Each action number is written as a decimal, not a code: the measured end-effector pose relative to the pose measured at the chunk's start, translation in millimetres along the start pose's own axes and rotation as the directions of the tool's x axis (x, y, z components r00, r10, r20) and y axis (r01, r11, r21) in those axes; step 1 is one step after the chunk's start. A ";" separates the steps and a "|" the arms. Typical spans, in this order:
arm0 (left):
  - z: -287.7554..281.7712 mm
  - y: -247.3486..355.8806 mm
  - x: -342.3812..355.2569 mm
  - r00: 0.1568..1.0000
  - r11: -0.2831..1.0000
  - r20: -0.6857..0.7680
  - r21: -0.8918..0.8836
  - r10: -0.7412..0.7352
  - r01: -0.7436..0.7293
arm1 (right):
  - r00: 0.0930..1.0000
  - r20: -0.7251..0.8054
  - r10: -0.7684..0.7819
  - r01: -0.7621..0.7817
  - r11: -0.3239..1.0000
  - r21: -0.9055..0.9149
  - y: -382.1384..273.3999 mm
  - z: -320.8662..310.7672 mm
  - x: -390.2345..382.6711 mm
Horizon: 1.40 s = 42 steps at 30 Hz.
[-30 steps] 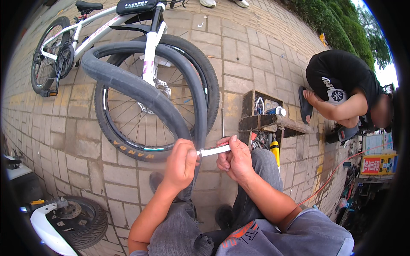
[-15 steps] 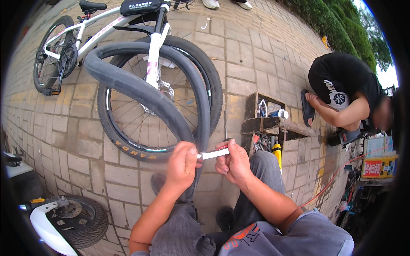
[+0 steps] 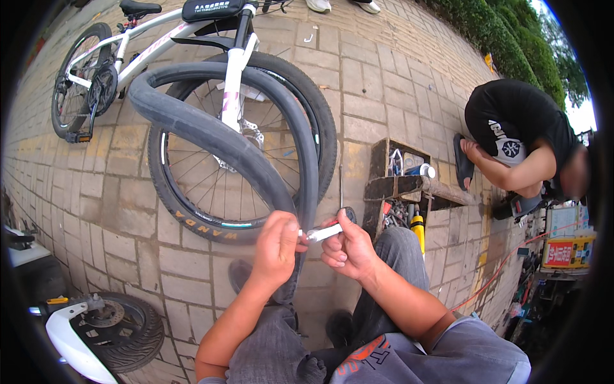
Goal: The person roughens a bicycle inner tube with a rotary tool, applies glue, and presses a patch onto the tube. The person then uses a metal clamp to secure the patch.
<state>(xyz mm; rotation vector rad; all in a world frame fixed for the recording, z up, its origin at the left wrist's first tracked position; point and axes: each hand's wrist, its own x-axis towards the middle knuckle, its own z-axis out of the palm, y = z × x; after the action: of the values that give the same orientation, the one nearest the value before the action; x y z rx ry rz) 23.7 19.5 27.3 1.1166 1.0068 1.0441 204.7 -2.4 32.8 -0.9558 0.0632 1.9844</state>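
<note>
Inner tube (image 3: 220,142) dark grey, plump, looped

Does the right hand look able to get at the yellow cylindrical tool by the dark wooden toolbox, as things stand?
Probably not directly: the right hand holds a white tube, and the knee in grey trousers appears between it and the yellow cylindrical tool.

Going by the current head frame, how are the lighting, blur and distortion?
Head view: paving lines curve toward the rim, corners black; head view: daylight looks soft and even, though the sky at right is washed out; head view: white tube in the right hand shines pale, surface detail hard to read; head view: crouching person's head blurred.
</note>
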 end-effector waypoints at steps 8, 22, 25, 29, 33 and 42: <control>-5.7 -4.9 -3.8 0.897 0.871 0.043 0.223 0.441 -0.438 | 0.829 0.117 -0.547 0.530 0.702 -0.476 -37.8 35.8 11.9; -4.1 -0.1 0.2 0.827 0.784 0.094 0.275 0.554 -0.556 | 0.569 0.438 -0.696 0.618 0.011 -0.786 -34.6 76.4 24.3; -4.5 1.8 1.1 0.823 0.779 0.102 0.277 0.559 -0.563 | 0.550 0.450 -0.703 0.629 -0.005 -0.777 -33.8 72.9 26.1; -5.3 0.6 1.1 0.826 0.777 0.113 0.289 0.552 -0.559 | 0.550 0.447 -0.705 0.616 -0.018 -0.788 -32.5 74.1 26.8; -5.6 0.8 -1.2 0.848 0.799 0.139 0.287 0.512 -0.529 | 0.538 0.461 -0.706 0.612 -0.050 -0.789 -34.0 74.1 27.6; -3.2 1.6 0.6 0.840 0.794 0.139 0.277 0.524 -0.541 | 0.513 0.480 -0.712 0.630 -0.067 -0.774 -33.2 71.1 29.3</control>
<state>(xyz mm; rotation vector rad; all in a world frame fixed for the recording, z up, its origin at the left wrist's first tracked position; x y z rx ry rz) 20.5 20.9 28.4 1.7487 0.8393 1.3207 178.4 65.6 73.8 -1.3360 -1.4298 0.7871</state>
